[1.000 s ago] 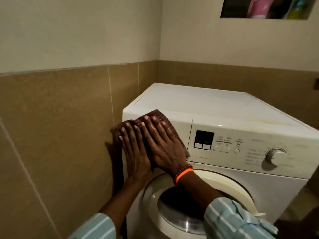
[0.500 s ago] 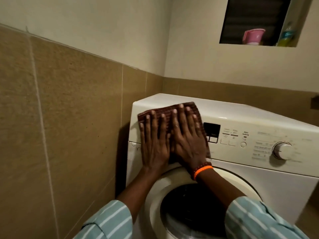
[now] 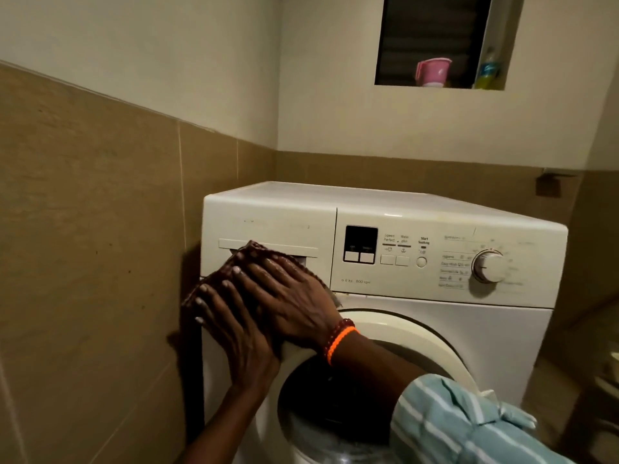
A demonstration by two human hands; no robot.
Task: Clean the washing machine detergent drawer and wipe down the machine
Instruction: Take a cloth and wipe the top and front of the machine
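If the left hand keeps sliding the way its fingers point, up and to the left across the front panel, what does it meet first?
Probably the left edge of the washing machine: the left hand already has fingertips at that corner on the cloth. Beyond it comes the tiled wall, though the gap is hard to judge.

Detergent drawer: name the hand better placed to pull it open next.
Probably the right hand: its fingertips lie on the cloth at the detergent drawer recess, while the left hand presses lower, at the machine's corner.

I see the cloth (image 3: 254, 262) on the detergent drawer (image 3: 268, 244), left of the dial (image 3: 487, 266), above the door (image 3: 385, 329).
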